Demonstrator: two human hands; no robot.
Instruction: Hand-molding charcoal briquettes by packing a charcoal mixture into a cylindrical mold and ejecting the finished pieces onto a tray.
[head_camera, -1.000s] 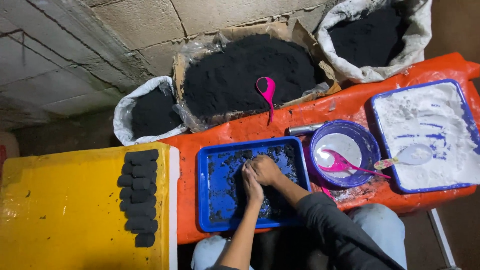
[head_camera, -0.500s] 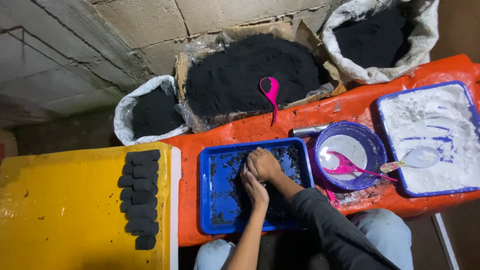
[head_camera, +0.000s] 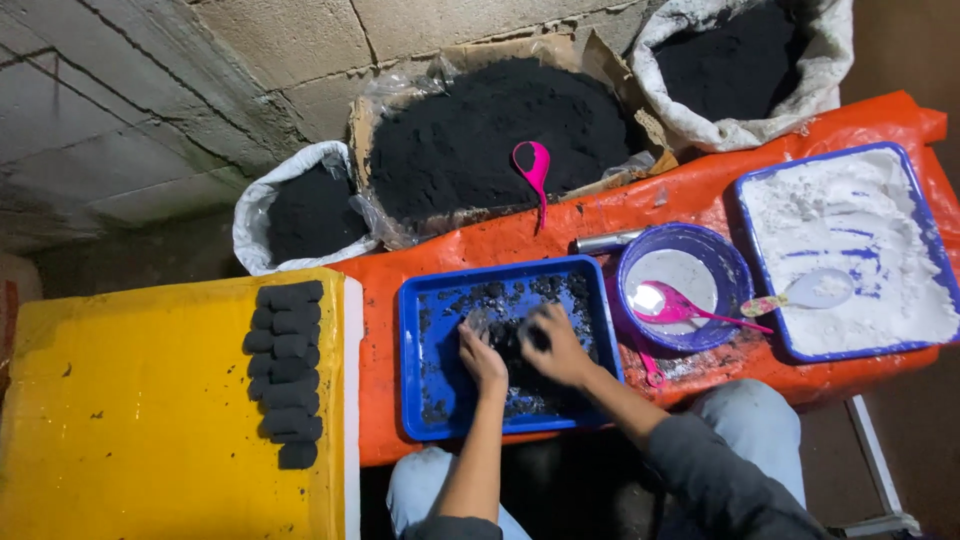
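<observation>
Both hands, left hand (head_camera: 482, 358) and right hand (head_camera: 556, 345), press curled fingers, seemingly pinching, into black crumbly mix in the blue plastic tray (head_camera: 415, 372); about ten moulded black briquettes (head_camera: 284, 372) lie finished on the yellow board (head_camera: 140, 420), much mix remains.

Fingertips of both hands blurred — their grip on the black mix (head_camera: 520, 385) unclear

Blue tray (head_camera: 410, 300) – black mix (head_camera: 520, 350); orange sheet (head_camera: 560, 235); yellow board (head_camera: 150, 440).
</observation>
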